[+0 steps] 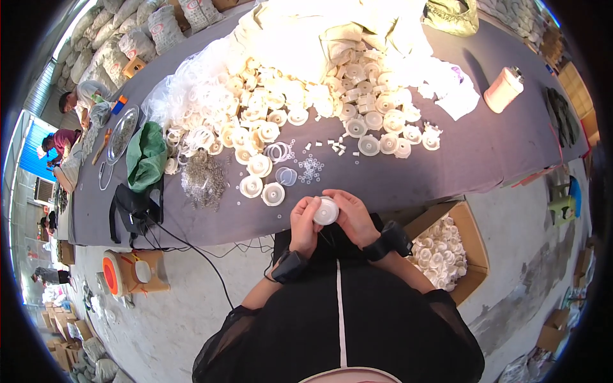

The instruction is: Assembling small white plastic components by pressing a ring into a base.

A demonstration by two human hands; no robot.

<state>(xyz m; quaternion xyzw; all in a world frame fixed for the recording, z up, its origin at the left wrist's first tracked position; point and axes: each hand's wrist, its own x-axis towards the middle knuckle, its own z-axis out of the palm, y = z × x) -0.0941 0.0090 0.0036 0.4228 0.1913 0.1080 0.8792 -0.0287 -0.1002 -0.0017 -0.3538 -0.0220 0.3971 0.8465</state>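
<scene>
A round white plastic cap-like part (326, 211) is held between my two hands, just off the table's near edge. My left hand (304, 225) grips its left side with fingers closed. On the other side my right hand (353, 218) presses thumb and fingers against it. Just beyond lie tiny clear rings (310, 168), thin clear discs (286, 176) and larger white rings (278, 152). Cream round plastic parts (273, 194) spread from there into a big heap. Left of them sits a tangled pile of small metal springs (203, 181). Small white cylinders (335, 145) are scattered farther back.
A grey cloth-covered table (440, 167) spans ahead. On it are a green cloth bag (146, 156), a metal tray (122, 135), a black bag (135, 209) with cables and a pinkish bottle (504, 90). A cardboard box (476, 246) of white parts stands at my right. People work far left.
</scene>
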